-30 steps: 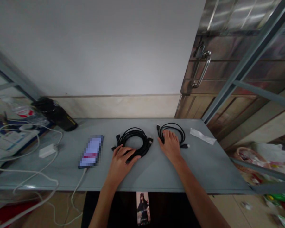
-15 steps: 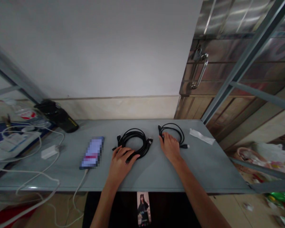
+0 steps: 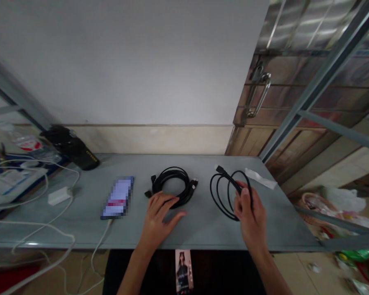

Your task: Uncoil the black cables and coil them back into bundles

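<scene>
My right hand (image 3: 250, 211) is closed around a thin black cable (image 3: 213, 192), its loops hanging to the left of my fingers and one plug pointing up and left. The cable looks lifted off the grey table (image 3: 199, 231), though I cannot tell how high. Left of it, a thicker coil of black cables (image 3: 184, 196) lies on the table with several plug ends showing. My left hand (image 3: 161, 215) rests at the coil's near left edge, thumb spread away from the fingers, gripping nothing. Its fingers cover part of the coil.
A phone (image 3: 118, 197) with a white charging cord lies left of the coil. Farther left are a white adapter (image 3: 60, 196), a black bottle (image 3: 70, 148) and tangled white cords. A white strip (image 3: 260, 178) lies behind my right hand. Metal posts (image 3: 295, 119) frame the right side.
My right hand has picked up the thin cable, turned, and moved right and nearer to me. My left thumb has come away from the coil, which stays in place.
</scene>
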`<control>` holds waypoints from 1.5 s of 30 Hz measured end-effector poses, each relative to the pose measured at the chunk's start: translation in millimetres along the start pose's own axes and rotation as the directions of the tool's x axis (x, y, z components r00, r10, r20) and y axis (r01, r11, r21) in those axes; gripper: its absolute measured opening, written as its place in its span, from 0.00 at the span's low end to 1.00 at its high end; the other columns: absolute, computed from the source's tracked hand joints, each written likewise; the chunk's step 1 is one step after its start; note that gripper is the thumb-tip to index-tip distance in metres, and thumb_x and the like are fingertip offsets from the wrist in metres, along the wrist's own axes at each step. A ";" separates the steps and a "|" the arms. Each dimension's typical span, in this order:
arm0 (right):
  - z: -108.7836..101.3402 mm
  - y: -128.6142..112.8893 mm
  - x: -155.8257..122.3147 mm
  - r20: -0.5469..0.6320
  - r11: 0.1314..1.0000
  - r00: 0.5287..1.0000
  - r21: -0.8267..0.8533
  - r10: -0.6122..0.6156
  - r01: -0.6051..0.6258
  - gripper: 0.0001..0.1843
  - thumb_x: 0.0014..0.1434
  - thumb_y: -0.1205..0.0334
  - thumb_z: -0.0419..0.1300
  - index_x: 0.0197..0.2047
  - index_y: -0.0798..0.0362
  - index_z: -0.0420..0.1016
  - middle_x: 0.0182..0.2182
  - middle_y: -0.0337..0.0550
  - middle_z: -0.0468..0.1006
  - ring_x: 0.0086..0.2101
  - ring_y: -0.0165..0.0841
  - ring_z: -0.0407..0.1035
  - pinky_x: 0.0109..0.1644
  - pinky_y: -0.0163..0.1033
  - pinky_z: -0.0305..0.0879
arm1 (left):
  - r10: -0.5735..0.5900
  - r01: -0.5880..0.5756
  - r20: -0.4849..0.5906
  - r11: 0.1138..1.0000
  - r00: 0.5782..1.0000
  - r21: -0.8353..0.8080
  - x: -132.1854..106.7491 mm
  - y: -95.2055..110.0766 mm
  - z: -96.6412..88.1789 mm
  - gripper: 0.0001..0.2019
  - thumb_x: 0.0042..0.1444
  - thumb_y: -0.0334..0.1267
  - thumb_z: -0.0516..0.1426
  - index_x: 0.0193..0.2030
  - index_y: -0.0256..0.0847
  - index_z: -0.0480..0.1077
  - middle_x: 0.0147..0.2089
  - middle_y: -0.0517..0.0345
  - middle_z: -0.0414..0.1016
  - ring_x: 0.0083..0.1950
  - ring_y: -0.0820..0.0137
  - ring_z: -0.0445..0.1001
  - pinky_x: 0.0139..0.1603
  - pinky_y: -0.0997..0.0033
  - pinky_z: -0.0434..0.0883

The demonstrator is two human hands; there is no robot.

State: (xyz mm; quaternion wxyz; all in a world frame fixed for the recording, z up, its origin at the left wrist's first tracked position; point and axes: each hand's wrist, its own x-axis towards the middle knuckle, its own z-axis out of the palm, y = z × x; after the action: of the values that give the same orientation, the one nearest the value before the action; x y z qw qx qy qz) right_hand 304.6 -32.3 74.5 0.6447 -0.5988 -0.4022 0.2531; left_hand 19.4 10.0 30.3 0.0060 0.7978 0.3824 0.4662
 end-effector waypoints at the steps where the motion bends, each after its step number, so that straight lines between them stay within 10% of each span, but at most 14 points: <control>1: -4.0 -5.4 -12.8 -0.014 0.994 0.997 0.083 0.076 -0.075 0.31 0.75 0.32 0.60 0.63 0.49 0.80 0.33 0.38 0.74 0.24 0.28 0.62 0.24 0.34 0.60 | -0.043 0.042 -0.012 0.996 0.999 -0.080 -1.0 14.9 -1.0 0.13 0.71 0.47 0.68 0.57 0.46 0.81 0.52 0.50 0.86 0.55 0.56 0.85 0.64 0.52 0.79; 6: -11.0 -11.6 -70.1 0.129 0.968 0.977 0.164 0.171 -0.191 0.31 0.75 0.34 0.61 0.68 0.47 0.80 0.33 0.39 0.77 0.26 0.30 0.67 0.27 0.33 0.70 | -0.302 0.415 0.306 0.798 0.903 -0.436 3.8 101.3 0.5 0.14 0.76 0.46 0.61 0.63 0.46 0.80 0.55 0.49 0.88 0.56 0.59 0.86 0.60 0.61 0.81; 9: -10.7 -3.7 -91.6 0.315 0.987 0.940 0.045 0.133 -0.155 0.31 0.76 0.37 0.62 0.73 0.42 0.78 0.55 0.49 0.87 0.54 0.43 0.82 0.56 0.44 0.84 | -0.441 0.600 0.409 0.615 0.799 -0.511 17.6 132.3 2.7 0.18 0.76 0.52 0.61 0.62 0.45 0.81 0.55 0.48 0.87 0.55 0.58 0.85 0.58 0.61 0.82; 12: -8.9 1.1 -100.6 0.459 0.995 0.884 0.000 0.090 -0.102 0.31 0.76 0.40 0.64 0.76 0.38 0.76 0.72 0.46 0.77 0.75 0.47 0.67 0.78 0.55 0.68 | -0.545 0.702 0.454 0.442 0.705 -0.559 29.7 139.0 2.2 0.17 0.72 0.58 0.63 0.47 0.45 0.82 0.45 0.49 0.86 0.46 0.58 0.84 0.43 0.66 0.83; 18: -8.0 -8.7 -96.7 0.559 0.986 0.822 0.045 0.108 -0.160 0.29 0.78 0.42 0.62 0.76 0.39 0.76 0.74 0.46 0.75 0.75 0.46 0.67 0.82 0.58 0.59 | -0.587 0.726 0.470 0.333 0.659 -0.602 27.9 126.1 -2.6 0.19 0.67 0.60 0.67 0.42 0.45 0.80 0.41 0.52 0.84 0.45 0.59 0.85 0.47 0.64 0.82; 29: -39.6 -8.6 -66.4 0.372 0.968 0.917 0.144 0.142 -0.208 0.26 0.77 0.34 0.58 0.58 0.48 0.79 0.39 0.48 0.89 0.37 0.42 0.84 0.47 0.47 0.83 | -0.642 0.738 0.444 0.301 0.625 -0.604 18.9 110.0 -17.7 0.31 0.69 0.62 0.63 0.67 0.40 0.77 0.38 0.50 0.87 0.36 0.60 0.84 0.43 0.60 0.82; 34: -73.8 3.2 -44.9 0.266 0.969 0.945 0.105 0.190 -0.225 0.31 0.71 0.29 0.64 0.56 0.50 0.80 0.23 0.33 0.71 0.19 0.30 0.63 0.22 0.34 0.61 | -0.695 0.751 0.371 0.373 0.615 -0.545 13.9 93.8 -36.0 0.35 0.66 0.60 0.68 0.72 0.40 0.74 0.37 0.55 0.83 0.29 0.68 0.77 0.33 0.68 0.76; 45: -142.9 -5.3 -23.6 -0.072 0.937 0.972 0.291 0.224 -0.194 0.24 0.63 0.37 0.75 0.46 0.50 0.84 0.24 0.29 0.53 0.22 0.26 0.49 0.21 0.32 0.49 | -0.835 0.773 0.236 0.302 0.496 -0.558 1.7 70.0 -77.4 0.42 0.61 0.68 0.68 0.74 0.42 0.74 0.52 0.42 0.90 0.45 0.48 0.89 0.41 0.54 0.86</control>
State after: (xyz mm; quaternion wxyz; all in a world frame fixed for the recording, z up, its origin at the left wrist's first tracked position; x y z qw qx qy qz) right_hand 408.2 -133.5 80.5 0.7127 -0.5525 -0.2622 0.3434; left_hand 4.3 -65.4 100.9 0.4708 0.4266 0.5595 0.5322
